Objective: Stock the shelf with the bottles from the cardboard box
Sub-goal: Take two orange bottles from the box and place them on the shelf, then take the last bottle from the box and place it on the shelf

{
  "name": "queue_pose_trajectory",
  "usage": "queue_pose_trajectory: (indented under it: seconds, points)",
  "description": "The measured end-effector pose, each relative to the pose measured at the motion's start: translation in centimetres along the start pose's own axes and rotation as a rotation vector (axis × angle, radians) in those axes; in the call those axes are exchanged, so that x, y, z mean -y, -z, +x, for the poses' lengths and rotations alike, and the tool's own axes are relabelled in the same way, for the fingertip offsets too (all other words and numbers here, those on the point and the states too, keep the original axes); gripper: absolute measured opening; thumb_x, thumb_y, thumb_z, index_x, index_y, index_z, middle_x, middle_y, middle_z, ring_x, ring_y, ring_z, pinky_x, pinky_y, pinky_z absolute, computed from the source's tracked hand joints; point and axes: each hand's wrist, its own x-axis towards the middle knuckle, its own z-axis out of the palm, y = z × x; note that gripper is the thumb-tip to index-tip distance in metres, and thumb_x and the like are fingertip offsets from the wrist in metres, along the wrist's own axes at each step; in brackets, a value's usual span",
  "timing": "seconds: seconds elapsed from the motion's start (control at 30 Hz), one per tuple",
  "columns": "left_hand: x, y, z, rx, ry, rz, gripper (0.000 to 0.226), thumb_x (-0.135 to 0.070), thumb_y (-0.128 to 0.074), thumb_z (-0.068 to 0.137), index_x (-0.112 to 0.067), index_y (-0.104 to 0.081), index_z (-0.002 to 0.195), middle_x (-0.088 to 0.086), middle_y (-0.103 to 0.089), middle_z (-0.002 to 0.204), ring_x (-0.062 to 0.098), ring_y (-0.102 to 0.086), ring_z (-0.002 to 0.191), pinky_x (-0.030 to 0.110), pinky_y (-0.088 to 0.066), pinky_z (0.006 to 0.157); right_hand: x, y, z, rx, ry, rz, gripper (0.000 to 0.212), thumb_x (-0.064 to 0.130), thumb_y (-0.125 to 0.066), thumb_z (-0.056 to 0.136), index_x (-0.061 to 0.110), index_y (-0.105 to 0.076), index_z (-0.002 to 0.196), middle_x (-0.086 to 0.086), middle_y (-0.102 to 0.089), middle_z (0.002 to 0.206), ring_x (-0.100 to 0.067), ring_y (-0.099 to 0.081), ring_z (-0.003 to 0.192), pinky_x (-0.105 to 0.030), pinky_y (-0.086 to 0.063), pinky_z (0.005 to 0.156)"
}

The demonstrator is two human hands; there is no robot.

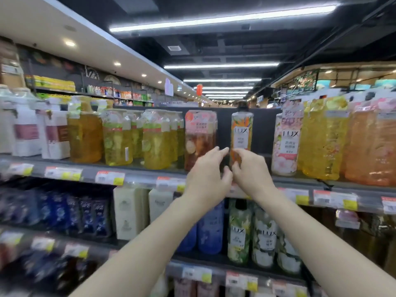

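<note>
An orange LUX bottle [242,130] with a black cap stands upright on the top shelf [137,178], in a gap between a pink-labelled brown bottle [199,138] and a pink floral LUX bottle [287,144]. My right hand [251,170] has its fingers and thumb closed on the lower part of the orange bottle. Just left of it, my left hand [206,175] has its fingers apart, the fingertips close to the bottle's base; contact cannot be told. The cardboard box is out of view.
Yellow and green bottles [154,142] fill the top shelf to the left, and yellow and orange bottles [323,142] fill it to the right. The shelf below carries blue [210,230] and green floral LUX bottles [239,232]. Price tags line the shelf edges.
</note>
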Motion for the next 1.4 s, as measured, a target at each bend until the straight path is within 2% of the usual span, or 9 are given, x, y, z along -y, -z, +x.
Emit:
queue_pose_trajectory:
  seconds: [0.1, 0.23, 0.43, 0.6, 0.8, 0.9, 1.07, 1.2, 1.4]
  points:
    - [2.8, 4.2, -4.5, 0.05, 0.027, 0.218, 0.059, -0.014, -0.056, 0.096, -0.016, -0.049, 0.155, 0.011, -0.047, 0.16, 0.025, -0.041, 0.149, 0.036, -0.032, 0.122, 4.3, -1.4, -3.3, 0.121, 0.096, -0.095, 0.048, 0.011, -0.054, 0.093, 0.011, -0.061, 0.141, -0.01, -0.065, 0.139, -0.032, -0.06, 0.128, -0.043, -0.049, 0.106]
    - [7.1, 11.8, -9.8, 0.036, 0.053, 0.491, 0.06, -0.015, -0.062, 0.089, -0.009, -0.055, 0.149, 0.02, -0.054, 0.151, 0.038, -0.054, 0.137, 0.046, -0.043, 0.112, 12.1, -4.5, -7.4, 0.287, 0.198, -0.122, 0.048, 0.019, -0.052, 0.095, 0.017, -0.058, 0.144, -0.006, -0.061, 0.144, -0.031, -0.056, 0.131, -0.042, -0.049, 0.103]
    - [13.2, 26.9, -22.2, 0.219, 0.3, 0.835, 0.068, -0.032, -0.049, 0.097, -0.018, -0.032, 0.161, 0.016, -0.034, 0.165, 0.034, -0.041, 0.145, 0.045, -0.034, 0.118, 26.6, -12.1, -15.9, 0.458, 0.348, -0.084, 0.053, 0.021, -0.05, 0.096, 0.018, -0.051, 0.149, -0.006, -0.056, 0.149, -0.028, -0.053, 0.134, -0.039, -0.048, 0.1]
    - [18.3, 39.5, -34.3, 0.327, 0.553, 1.018, 0.07, -0.04, -0.045, 0.089, -0.02, -0.037, 0.155, 0.015, -0.047, 0.151, 0.038, -0.052, 0.131, 0.047, -0.04, 0.109, 38.9, -19.8, -25.4, 0.611, 0.483, -0.064, 0.045, 0.023, -0.051, 0.098, 0.013, -0.052, 0.142, -0.008, -0.056, 0.145, -0.029, -0.05, 0.135, -0.042, -0.05, 0.1]
    - [23.7, 49.3, -46.5, 0.333, 0.864, 1.03, 0.059, -0.046, -0.051, 0.089, -0.019, -0.046, 0.142, 0.013, -0.054, 0.136, 0.039, -0.058, 0.123, 0.048, -0.044, 0.104, 49.4, -28.7, -34.9, 0.755, 0.636, -0.07, 0.04, 0.025, -0.054, 0.094, 0.011, -0.055, 0.131, -0.01, -0.058, 0.13, -0.032, -0.053, 0.124, -0.041, -0.05, 0.096]
    - [27.4, 51.9, -51.8, 0.374, 0.991, 1.03, 0.06, -0.044, -0.05, 0.091, -0.018, -0.045, 0.145, 0.016, -0.054, 0.142, 0.038, -0.058, 0.124, 0.046, -0.042, 0.105, 53.6, -33.1, -38.6, 0.789, 0.715, -0.123, 0.035, 0.025, -0.054, 0.094, 0.011, -0.056, 0.126, -0.011, -0.059, 0.13, -0.032, -0.053, 0.125, -0.039, -0.045, 0.097]
    - [35.1, 54.9, -58.1, 0.479, 1.113, 1.023, 0.066, -0.046, -0.047, 0.091, -0.016, -0.042, 0.15, 0.014, -0.054, 0.144, 0.037, -0.053, 0.131, 0.047, -0.037, 0.112, 58.3, -42.8, -42.4, 0.862, 0.768, -0.12, 0.046, 0.029, -0.057, 0.091, 0.011, -0.052, 0.134, -0.012, -0.059, 0.133, -0.031, -0.053, 0.127, -0.039, -0.044, 0.1]
    - [42.8, 56.4, -59.6, 0.577, 1.156, 0.997, 0.07, -0.046, -0.047, 0.092, -0.016, -0.038, 0.154, 0.015, -0.051, 0.148, 0.039, -0.05, 0.135, 0.05, -0.032, 0.118, 60.1, -52.0, -43.5, 0.971, 0.707, -0.093, 0.04, 0.027, -0.057, 0.094, 0.01, -0.053, 0.13, -0.012, -0.061, 0.133, -0.032, -0.055, 0.127, -0.041, -0.044, 0.103]
    - [58.4, 55.2, -59.7, 0.786, 1.226, 0.84, 0.06, -0.045, -0.047, 0.095, -0.016, -0.044, 0.148, 0.014, -0.054, 0.145, 0.038, -0.053, 0.13, 0.044, -0.039, 0.111, 58.6, -66.0, -44.0, 1.257, 0.491, -0.144, 0.034, 0.019, -0.051, 0.097, 0.01, -0.053, 0.13, -0.014, -0.059, 0.133, -0.036, -0.056, 0.126, -0.042, -0.047, 0.098]
